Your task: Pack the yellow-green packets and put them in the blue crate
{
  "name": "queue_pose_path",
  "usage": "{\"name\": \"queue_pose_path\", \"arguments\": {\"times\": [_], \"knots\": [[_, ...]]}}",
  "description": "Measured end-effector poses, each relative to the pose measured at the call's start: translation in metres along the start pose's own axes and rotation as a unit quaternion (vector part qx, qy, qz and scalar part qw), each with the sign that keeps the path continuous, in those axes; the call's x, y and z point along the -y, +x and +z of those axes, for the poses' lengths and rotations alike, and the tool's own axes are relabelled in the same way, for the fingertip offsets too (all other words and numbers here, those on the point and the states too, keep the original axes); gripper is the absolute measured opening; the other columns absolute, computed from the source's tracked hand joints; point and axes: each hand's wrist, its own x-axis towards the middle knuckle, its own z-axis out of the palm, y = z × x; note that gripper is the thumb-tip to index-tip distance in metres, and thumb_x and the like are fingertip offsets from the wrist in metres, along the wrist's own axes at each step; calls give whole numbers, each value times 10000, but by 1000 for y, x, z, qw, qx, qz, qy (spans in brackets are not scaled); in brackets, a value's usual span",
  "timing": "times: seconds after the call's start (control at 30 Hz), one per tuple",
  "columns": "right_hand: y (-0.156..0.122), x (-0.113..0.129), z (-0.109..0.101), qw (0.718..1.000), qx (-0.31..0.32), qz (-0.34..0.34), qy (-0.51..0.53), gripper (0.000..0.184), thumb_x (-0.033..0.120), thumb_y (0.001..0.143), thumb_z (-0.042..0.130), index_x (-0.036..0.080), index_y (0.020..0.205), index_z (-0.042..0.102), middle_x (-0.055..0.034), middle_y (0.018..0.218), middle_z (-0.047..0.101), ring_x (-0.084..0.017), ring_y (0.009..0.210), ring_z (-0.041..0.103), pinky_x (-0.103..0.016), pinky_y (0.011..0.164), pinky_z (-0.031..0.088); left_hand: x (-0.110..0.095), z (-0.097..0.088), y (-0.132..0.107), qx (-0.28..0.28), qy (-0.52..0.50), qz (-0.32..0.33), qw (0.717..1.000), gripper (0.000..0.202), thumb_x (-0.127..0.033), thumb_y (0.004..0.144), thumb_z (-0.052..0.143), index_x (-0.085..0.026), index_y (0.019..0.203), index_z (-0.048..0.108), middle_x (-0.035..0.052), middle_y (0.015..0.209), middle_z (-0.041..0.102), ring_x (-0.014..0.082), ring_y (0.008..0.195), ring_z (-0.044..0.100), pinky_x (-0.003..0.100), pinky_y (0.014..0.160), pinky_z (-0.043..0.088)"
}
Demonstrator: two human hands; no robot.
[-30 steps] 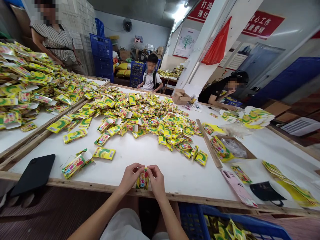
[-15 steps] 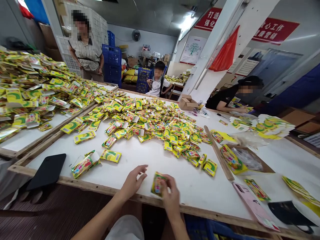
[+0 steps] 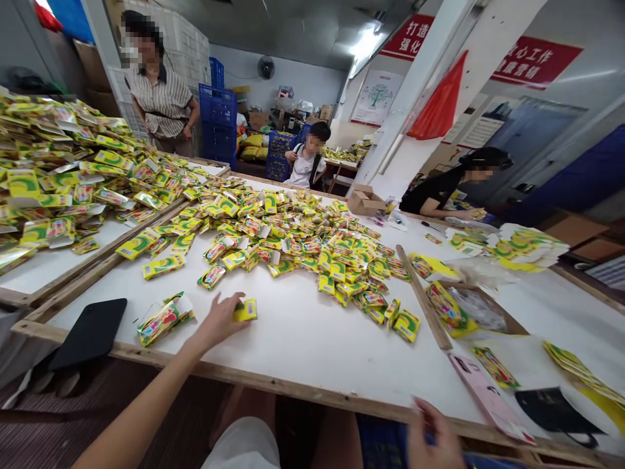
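My left hand reaches forward over the white table. Its fingertips are pinched on the near edge of a small yellow packet. Left of that hand lies a bundle of yellow packets with an open flap. My right hand hangs low at the bottom right, below the table's wooden front edge, above a blue crate. Its fingers are spread, slightly blurred, and nothing shows in them. A big heap of the same yellow-green packets covers the table's middle and far side.
A black phone lies at the front left and a pink phone at the front right. A wooden stick and a cardboard box sit right. A second heaped table stands left. Three other people are beyond.
My right hand has dropped from the table with its packet to below the front edge, and the packet no longer shows. My left hand has reached forward and taken hold of another packet.
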Motion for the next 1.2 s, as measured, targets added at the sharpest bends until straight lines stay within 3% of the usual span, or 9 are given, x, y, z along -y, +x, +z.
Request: {"name": "queue_pose_path", "arguments": {"times": [0.07,0.13,0.27,0.4,0.47,0.57,0.73,0.87,1.2], "knots": [[-15,49,36,989,93,-83,80,299,422,852,466,194,988,604,-122,977,645,-277,873,602,-406,762,464,-38,12,1,35,-38,38,998,493,-438,704,669,-205,1128,573,99,1025,687,277,964,620,417,920,392],[-26,96,66,956,185,-189,124,300,327,854,502,232,1128,576,-106,1161,609,-281,1080,550,-442,908,418,-71,24,0,66,-63,73,993,386,-450,699,667,-198,990,649,96,936,702,274,883,637,357,817,433],[-34,148,101,896,317,-258,171,366,156,843,484,271,1182,556,-64,1150,628,-255,1104,544,-488,1011,317,-99,36,-2,125,-176,68,974,344,-331,698,666,-196,1013,641,63,830,707,241,792,653,309,731,450],[-32,148,120,886,347,-76,298,172,266,873,490,223,1009,585,-59,966,676,-231,893,623,-391,830,479,-87,32,-6,153,-396,24,905,484,-338,756,638,-208,1189,462,70,973,675,197,875,640,286,734,472],[-34,144,128,851,355,15,387,195,339,868,508,206,1005,547,-71,968,677,-232,883,636,-359,770,517,-83,34,-10,114,-473,4,874,493,-330,777,630,-212,1190,388,82,1034,642,184,916,633,288,760,478],[-42,143,134,816,370,63,440,231,374,865,519,207,1024,502,-77,978,675,-233,907,643,-363,774,530,-86,47,-19,44,-505,-23,862,488,-306,783,629,-230,1161,329,53,975,633,161,834,640,280,731,481],[-41,144,128,847,322,60,419,389,322,849,543,228,1184,369,-72,1025,637,-199,873,652,-339,753,534,-95,68,-27,12,-513,-44,857,412,-324,814,583,-238,1115,316,17,901,631,141,730,633,267,674,484],[-28,139,123,841,360,18,403,317,286,857,513,227,1157,428,-49,983,635,-176,801,654,-314,741,521,-95,70,-26,16,-521,-29,853,385,-337,821,575,-230,1104,336,36,928,627,151,726,637,277,658,490],[-9,128,120,835,398,-23,379,330,244,801,548,228,1129,515,-3,829,643,-175,768,628,-310,729,502,-95,68,-17,48,-447,15,893,267,-332,820,568,-198,1050,589,58,1007,660,172,800,616,279,738,486]]}}
